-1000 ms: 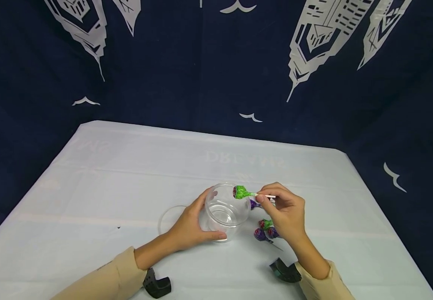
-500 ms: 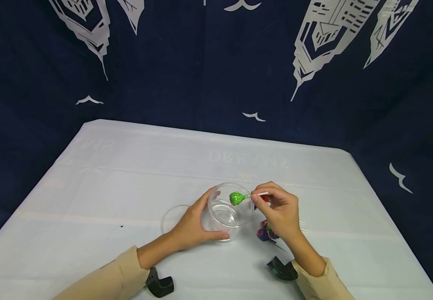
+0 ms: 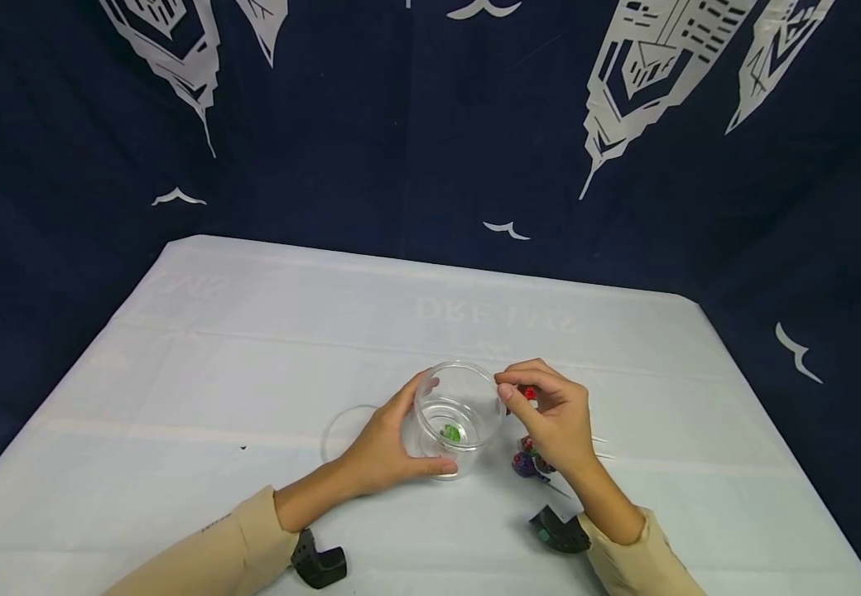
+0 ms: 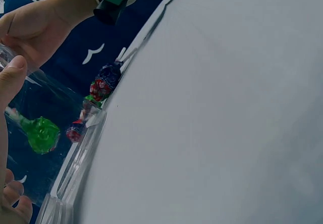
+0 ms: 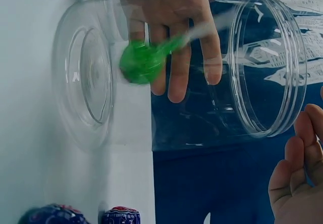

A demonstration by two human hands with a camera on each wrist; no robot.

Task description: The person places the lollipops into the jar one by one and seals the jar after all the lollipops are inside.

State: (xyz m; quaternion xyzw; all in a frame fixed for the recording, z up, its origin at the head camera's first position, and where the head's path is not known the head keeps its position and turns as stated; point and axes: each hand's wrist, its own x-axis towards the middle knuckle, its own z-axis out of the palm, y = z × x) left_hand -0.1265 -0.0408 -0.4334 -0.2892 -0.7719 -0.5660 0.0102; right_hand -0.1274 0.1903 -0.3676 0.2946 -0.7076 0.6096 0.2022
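Observation:
My left hand (image 3: 378, 451) grips a clear plastic jar (image 5: 192, 133) around its side, thumb in front and fingers behind. The jar stands upright on the white table with its mouth uncovered. Inside it is a green-wrapped lollipop (image 5: 141, 62), head down and stick up, blurred in the right wrist view. Right at the jar's rim is my right hand (image 3: 550, 414), fingers loosely bent with nothing between them. Several more lollipops (image 3: 526, 463), with purple, red and green wrappers, lie right of the jar, partly hidden by the right hand.
A clear round lid (image 3: 329, 434) lies left of the jar, partly behind the left hand. Black wrist cameras (image 3: 319, 563) sit at both cuffs. A dark blue curtain (image 3: 371, 149) with white printed buildings hangs behind the table (image 3: 214, 364).
My right hand has brought the green lollipop left over the jar's mouth and let go of it; the lollipop is now down inside. The left hand keeps its hold on the jar.

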